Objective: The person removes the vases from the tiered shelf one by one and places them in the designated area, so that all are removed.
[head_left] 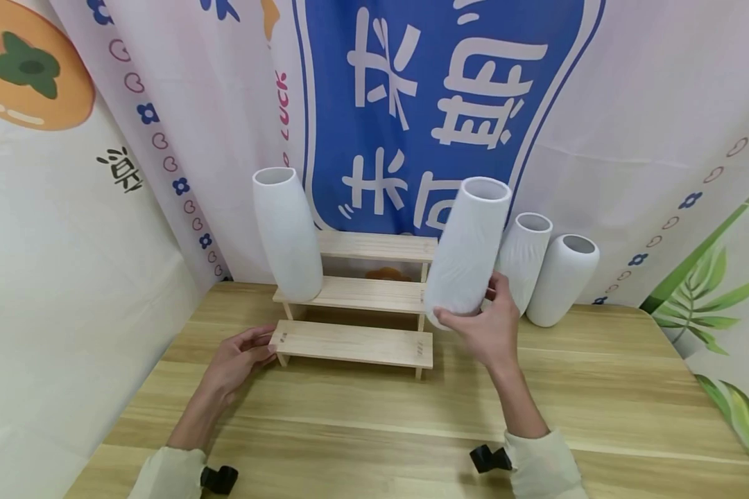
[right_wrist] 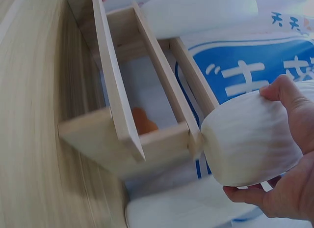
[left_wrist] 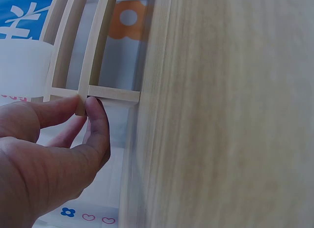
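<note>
A three-step wooden rack [head_left: 356, 344] stands on the table. At its left front corner my left hand [head_left: 234, 367] pinches the end of the lowest step, thumb on one face and fingers on the other in the left wrist view. My right hand [head_left: 489, 331] grips a white ribbed vase [head_left: 471, 249] around its lower part. That vase is slightly tilted, mouth up, beside the rack's right end. Its base shows close to the end of the middle step [right_wrist: 157, 75] in the right wrist view. Another white vase [head_left: 287, 239] stands on the middle step's left end.
Two more white vases, a ribbed one [head_left: 527, 246] and a smoother one [head_left: 563, 284], stand at the back right of the wooden table [head_left: 349, 430]. A printed curtain [head_left: 212, 83] hangs right behind the rack. Table surface extends in front of the rack.
</note>
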`<state>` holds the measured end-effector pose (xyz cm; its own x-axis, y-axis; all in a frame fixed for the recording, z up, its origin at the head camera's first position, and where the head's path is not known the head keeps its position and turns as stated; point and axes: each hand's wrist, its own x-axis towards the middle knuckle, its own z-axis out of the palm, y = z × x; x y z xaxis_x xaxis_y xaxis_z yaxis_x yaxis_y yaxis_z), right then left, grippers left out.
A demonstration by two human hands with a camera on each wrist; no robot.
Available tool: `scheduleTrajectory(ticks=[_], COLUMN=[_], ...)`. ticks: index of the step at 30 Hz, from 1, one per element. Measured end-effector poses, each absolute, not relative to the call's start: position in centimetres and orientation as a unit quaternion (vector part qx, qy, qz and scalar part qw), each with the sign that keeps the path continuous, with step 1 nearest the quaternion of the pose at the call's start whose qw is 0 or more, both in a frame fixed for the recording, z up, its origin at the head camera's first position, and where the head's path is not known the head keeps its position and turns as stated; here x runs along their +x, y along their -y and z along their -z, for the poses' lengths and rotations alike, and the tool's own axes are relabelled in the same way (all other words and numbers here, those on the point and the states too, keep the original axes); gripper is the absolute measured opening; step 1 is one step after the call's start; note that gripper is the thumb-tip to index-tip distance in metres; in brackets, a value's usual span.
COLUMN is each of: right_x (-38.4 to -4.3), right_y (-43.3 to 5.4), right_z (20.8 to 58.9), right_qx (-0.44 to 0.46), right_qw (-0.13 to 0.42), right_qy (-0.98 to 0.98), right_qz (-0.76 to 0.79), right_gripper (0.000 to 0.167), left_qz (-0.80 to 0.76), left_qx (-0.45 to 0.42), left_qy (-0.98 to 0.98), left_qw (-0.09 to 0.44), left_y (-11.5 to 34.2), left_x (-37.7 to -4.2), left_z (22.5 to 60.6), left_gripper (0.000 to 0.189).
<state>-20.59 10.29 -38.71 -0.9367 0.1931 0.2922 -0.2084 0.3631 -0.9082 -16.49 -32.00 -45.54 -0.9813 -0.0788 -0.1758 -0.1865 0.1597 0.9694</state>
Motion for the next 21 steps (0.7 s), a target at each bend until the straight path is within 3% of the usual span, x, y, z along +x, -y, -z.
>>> scheduleTrajectory(ticks=[7,21], right_x=[-20.5,-19.7], right_y=[-12.7,-15.9], right_z=[39.1,40.3], right_qx=[-0.021,-0.066], right_qw=[0.205,0.191], right_qy=[0.818,0.830], right_qz=[-0.537,-0.520], right_gripper=[0.096,0.099], left_qz=[-0.642,-0.644], left_qx=[-0.087,-0.085], left_qy=[-0.761,-0.759], left_qw=[0.040,0.039], left_y=[32.0,32.0], left_x=[-16.5,-16.6], left_z=[45.6,45.6], left_gripper=[0.055,0.055])
